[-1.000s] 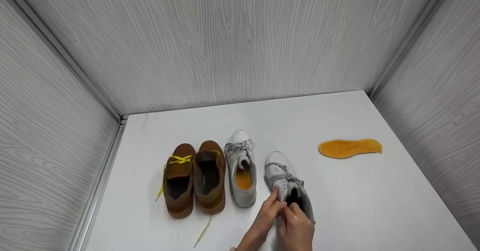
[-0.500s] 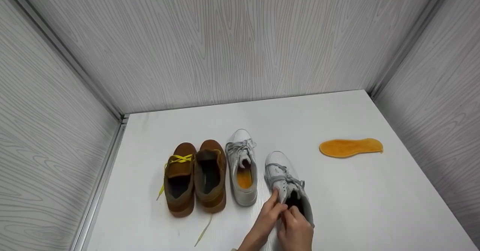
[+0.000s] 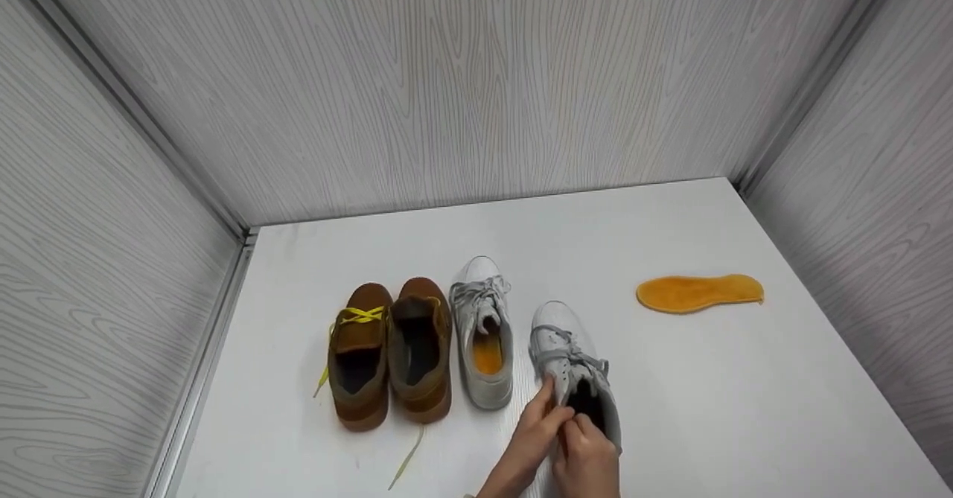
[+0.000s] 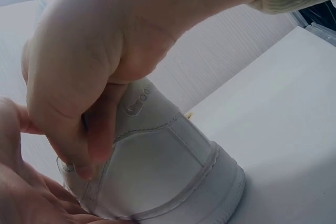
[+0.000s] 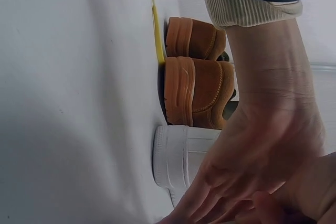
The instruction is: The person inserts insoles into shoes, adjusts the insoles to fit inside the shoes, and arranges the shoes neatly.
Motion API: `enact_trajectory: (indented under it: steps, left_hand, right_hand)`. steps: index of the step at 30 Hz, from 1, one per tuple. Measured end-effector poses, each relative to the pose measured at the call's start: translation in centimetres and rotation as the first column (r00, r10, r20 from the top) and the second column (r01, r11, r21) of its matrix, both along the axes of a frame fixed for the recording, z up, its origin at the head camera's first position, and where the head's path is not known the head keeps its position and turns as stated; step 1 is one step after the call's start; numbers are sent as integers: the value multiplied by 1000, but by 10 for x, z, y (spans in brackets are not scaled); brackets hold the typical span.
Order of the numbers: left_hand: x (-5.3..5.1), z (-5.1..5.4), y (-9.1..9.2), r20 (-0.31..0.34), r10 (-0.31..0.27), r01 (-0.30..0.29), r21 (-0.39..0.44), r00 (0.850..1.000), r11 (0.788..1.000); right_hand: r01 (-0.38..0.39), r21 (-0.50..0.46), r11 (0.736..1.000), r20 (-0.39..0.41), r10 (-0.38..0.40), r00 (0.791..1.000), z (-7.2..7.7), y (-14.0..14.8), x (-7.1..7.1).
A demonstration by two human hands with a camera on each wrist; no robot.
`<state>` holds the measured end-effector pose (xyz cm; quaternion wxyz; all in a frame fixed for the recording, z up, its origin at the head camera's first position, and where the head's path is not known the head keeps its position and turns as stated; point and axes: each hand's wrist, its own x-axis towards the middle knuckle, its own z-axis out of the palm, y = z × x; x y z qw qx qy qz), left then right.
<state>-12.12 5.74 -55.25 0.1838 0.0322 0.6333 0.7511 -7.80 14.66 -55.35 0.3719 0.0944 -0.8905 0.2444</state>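
A white sneaker [image 3: 560,334] with grey laces lies toe-away in front of me, and its interior looks dark. My left hand [image 3: 530,438] holds the sneaker's left side, with the thumb laid along the upper near the laces. Right beside it, my right hand [image 3: 588,462] has curled fingers gripping the same collar edge, hiding part of the heel. The two hands touch at their fingertips. In the left wrist view, the left hand [image 4: 89,66] pinches over the sneaker's edge, above its pale side panel [image 4: 157,166]. Fingertips inside the sneaker are hidden.
Left of the hands stands a second white sneaker [image 3: 497,392] with an orange insole [image 3: 488,354]. Beyond it are two brown shoes [image 3: 361,401], one laced in yellow; a loose yellow lace [image 3: 407,457] trails nearby. An orange insole [image 3: 696,294] lies at the right. Panels [image 3: 476,88] enclose the table.
My right hand has slid slightly back toward me along the collar, and the sneaker's heel has swung a little inward. The left hand keeps its hold. The other things stay put.
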Motion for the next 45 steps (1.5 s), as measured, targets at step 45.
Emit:
enact_trajectory:
  steps: [45]
  left_hand:
    - [-11, -1, 6, -53, 40, -44, -72, 998, 996]
  right_hand:
    - [65, -351, 934, 568, 158, 808, -6, 94, -42]
